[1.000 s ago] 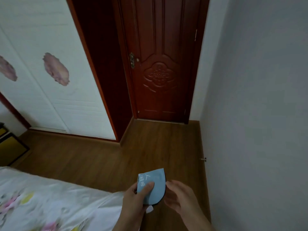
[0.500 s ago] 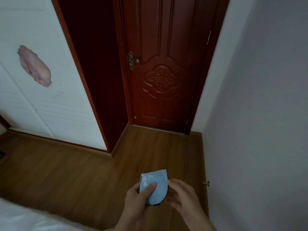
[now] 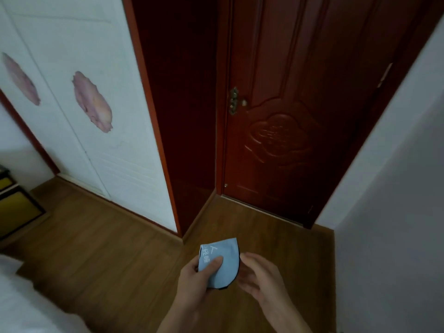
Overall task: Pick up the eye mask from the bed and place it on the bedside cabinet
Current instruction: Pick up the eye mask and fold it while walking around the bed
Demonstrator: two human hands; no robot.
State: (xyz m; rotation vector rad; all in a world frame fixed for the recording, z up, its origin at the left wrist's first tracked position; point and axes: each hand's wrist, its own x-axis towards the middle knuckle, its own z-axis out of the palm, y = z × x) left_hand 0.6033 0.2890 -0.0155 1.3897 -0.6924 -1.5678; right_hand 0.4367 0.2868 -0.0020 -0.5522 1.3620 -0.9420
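The eye mask (image 3: 224, 261) is light blue with a black edge and white print, folded in half. My left hand (image 3: 194, 282) holds it in front of me over the wooden floor, thumb pressed on its front. My right hand (image 3: 260, 277) hovers just right of the mask with fingers spread; I cannot tell if a fingertip touches its edge. The bed (image 3: 21, 299), covered in white, shows at the lower left corner. A low dark unit with yellow panels (image 3: 14, 207) stands at the left edge; whether it is the bedside cabinet is unclear.
A shut dark red door (image 3: 288, 116) is straight ahead, with a white wardrobe (image 3: 79, 97) bearing pink flower stickers to its left. A plain white wall (image 3: 396, 188) runs close along my right. Wooden floor (image 3: 120, 248) lies between bed and wardrobe.
The view has swung back to the left, so the low unit and more of the wardrobe show again. The mask stays in my left hand, and my right hand has opened slightly away from it.
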